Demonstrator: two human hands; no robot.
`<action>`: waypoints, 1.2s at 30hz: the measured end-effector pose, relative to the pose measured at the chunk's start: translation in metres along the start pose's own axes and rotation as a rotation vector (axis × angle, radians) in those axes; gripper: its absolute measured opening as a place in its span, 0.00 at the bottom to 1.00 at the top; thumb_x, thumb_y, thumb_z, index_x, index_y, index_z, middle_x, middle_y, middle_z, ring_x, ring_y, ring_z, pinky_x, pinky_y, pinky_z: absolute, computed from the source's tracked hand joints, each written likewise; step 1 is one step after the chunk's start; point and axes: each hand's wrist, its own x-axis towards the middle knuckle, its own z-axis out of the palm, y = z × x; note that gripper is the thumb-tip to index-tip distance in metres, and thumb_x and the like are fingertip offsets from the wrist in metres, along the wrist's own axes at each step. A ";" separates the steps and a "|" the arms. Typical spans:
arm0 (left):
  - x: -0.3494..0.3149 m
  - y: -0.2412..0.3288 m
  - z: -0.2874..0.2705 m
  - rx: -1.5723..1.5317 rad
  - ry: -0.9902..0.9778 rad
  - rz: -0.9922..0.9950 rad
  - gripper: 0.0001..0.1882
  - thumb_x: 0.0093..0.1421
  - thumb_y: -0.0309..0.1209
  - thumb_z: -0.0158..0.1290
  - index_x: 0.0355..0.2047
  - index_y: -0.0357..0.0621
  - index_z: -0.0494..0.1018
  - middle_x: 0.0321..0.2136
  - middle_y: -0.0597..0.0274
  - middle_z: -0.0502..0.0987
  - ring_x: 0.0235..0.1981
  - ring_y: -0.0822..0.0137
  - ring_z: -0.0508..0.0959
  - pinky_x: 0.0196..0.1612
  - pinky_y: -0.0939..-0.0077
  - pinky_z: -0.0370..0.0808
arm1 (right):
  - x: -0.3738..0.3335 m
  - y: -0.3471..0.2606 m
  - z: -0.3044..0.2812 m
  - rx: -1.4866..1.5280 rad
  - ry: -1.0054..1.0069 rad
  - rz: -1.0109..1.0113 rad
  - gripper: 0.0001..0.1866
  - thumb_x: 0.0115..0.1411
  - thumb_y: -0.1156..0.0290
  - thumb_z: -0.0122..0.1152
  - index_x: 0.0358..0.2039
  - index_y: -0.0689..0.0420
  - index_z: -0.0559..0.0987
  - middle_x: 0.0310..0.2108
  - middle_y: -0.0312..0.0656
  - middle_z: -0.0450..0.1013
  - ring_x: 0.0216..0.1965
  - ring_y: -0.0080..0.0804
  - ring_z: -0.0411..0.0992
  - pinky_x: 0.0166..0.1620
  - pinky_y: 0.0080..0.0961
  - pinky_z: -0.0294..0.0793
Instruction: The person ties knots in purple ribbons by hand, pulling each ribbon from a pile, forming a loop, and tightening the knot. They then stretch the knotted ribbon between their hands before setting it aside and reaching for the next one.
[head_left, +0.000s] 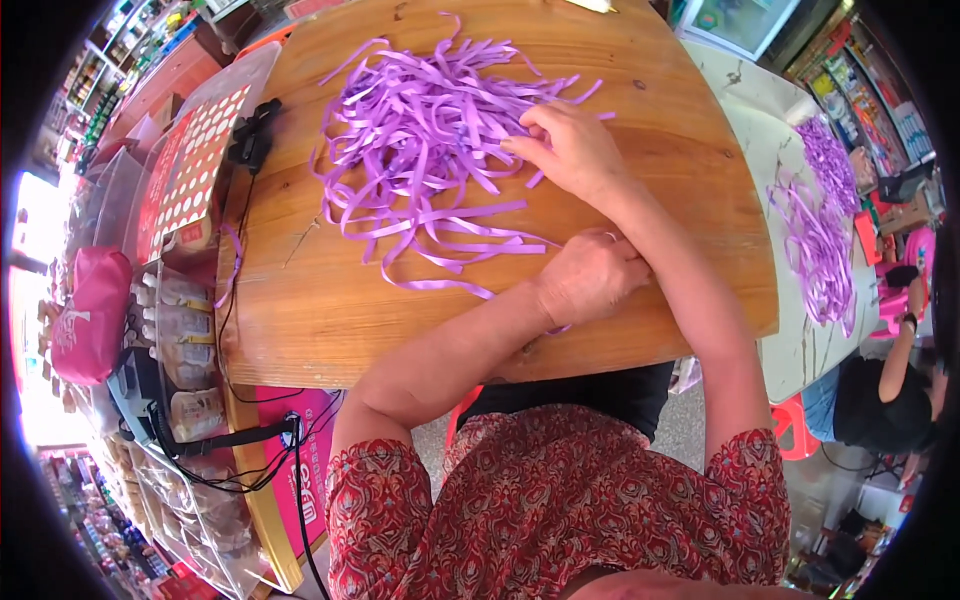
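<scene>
Right hand (pixel 575 150) over near edge of purple ribbon pile (pixel 430 120), fingers half curled, thumb and forefinger slightly apart; cannot tell whether ribbon sits between. Left hand (pixel 592 275) lower, beside right forearm, fingers curled in; ribbon strand runs up to it, grip on it cannot be told. Pile lies loose and tangled on wooden table (pixel 690 130), long ends trailing toward wearer. Leftward: black device (pixel 255 137) with cable, pink pouch (pixel 92 315). Rightward: second purple bundle (pixel 822 265) on pale marbled table (pixel 800 368), person in black (pixel 872 400) beyond.
</scene>
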 end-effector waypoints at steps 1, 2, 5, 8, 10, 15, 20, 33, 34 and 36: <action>0.001 0.001 0.002 -0.010 -0.036 -0.018 0.07 0.48 0.30 0.56 0.27 0.41 0.73 0.27 0.56 0.74 0.29 0.56 0.76 0.33 0.64 0.74 | 0.006 0.007 0.010 -0.105 0.007 -0.030 0.12 0.50 0.65 0.64 0.31 0.59 0.77 0.27 0.44 0.74 0.24 0.33 0.73 0.27 0.26 0.70; 0.000 0.000 0.001 0.002 -0.032 -0.032 0.07 0.48 0.30 0.56 0.27 0.41 0.73 0.27 0.56 0.74 0.29 0.56 0.76 0.33 0.64 0.74 | 0.013 0.009 0.018 -0.110 -0.027 -0.011 0.10 0.50 0.67 0.63 0.31 0.59 0.77 0.25 0.43 0.74 0.24 0.31 0.72 0.27 0.25 0.69; -0.001 -0.002 -0.001 -0.031 -0.032 -0.083 0.07 0.49 0.31 0.55 0.24 0.40 0.72 0.26 0.56 0.74 0.29 0.56 0.76 0.33 0.64 0.74 | 0.021 0.017 0.027 0.172 -0.046 0.114 0.08 0.51 0.69 0.62 0.30 0.60 0.77 0.25 0.44 0.74 0.24 0.28 0.72 0.29 0.23 0.69; 0.001 -0.002 -0.002 -0.016 -0.055 0.008 0.07 0.49 0.31 0.55 0.22 0.41 0.71 0.23 0.56 0.72 0.27 0.56 0.76 0.32 0.63 0.74 | 0.020 0.023 0.013 0.259 -0.010 0.196 0.07 0.55 0.71 0.59 0.30 0.61 0.78 0.25 0.39 0.75 0.26 0.24 0.71 0.31 0.19 0.69; 0.001 -0.001 -0.007 0.012 -0.079 -0.014 0.08 0.50 0.32 0.54 0.21 0.42 0.69 0.21 0.57 0.70 0.26 0.56 0.75 0.31 0.63 0.74 | 0.019 0.016 -0.009 0.335 0.030 0.269 0.07 0.56 0.70 0.58 0.31 0.62 0.78 0.26 0.37 0.76 0.26 0.23 0.71 0.31 0.18 0.69; 0.000 -0.002 -0.010 -0.042 -0.091 -0.061 0.07 0.51 0.32 0.55 0.23 0.43 0.70 0.21 0.58 0.70 0.27 0.55 0.75 0.30 0.63 0.73 | 0.009 -0.004 -0.087 1.159 0.186 0.356 0.09 0.60 0.72 0.52 0.37 0.65 0.75 0.34 0.46 0.74 0.33 0.27 0.70 0.39 0.23 0.68; 0.003 -0.007 -0.011 -0.203 0.110 -0.209 0.05 0.51 0.27 0.56 0.29 0.42 0.73 0.24 0.56 0.73 0.27 0.54 0.74 0.29 0.66 0.72 | -0.028 -0.004 -0.154 1.505 0.194 0.231 0.09 0.60 0.74 0.48 0.37 0.65 0.74 0.35 0.47 0.71 0.30 0.26 0.64 0.39 0.27 0.63; 0.014 -0.011 -0.030 -0.208 0.369 -0.310 0.25 0.50 0.21 0.57 0.50 0.43 0.66 0.38 0.57 0.72 0.40 0.64 0.73 0.44 0.73 0.70 | -0.085 -0.008 -0.171 1.205 0.076 0.406 0.12 0.61 0.75 0.48 0.43 0.67 0.74 0.25 0.37 0.68 0.22 0.17 0.56 0.30 0.18 0.57; 0.015 -0.011 -0.030 -0.210 0.367 -0.309 0.25 0.50 0.21 0.57 0.50 0.43 0.66 0.38 0.57 0.72 0.40 0.64 0.73 0.44 0.73 0.70 | -0.085 -0.009 -0.171 1.205 0.079 0.408 0.12 0.61 0.75 0.48 0.43 0.67 0.74 0.25 0.37 0.68 0.22 0.17 0.56 0.30 0.18 0.57; 0.017 -0.009 -0.029 -0.330 0.342 -0.300 0.30 0.51 0.22 0.58 0.55 0.42 0.61 0.45 0.57 0.70 0.48 0.65 0.70 0.52 0.71 0.66 | -0.083 -0.015 -0.170 1.145 0.003 0.425 0.12 0.61 0.75 0.49 0.43 0.66 0.74 0.23 0.35 0.67 0.21 0.17 0.55 0.30 0.18 0.57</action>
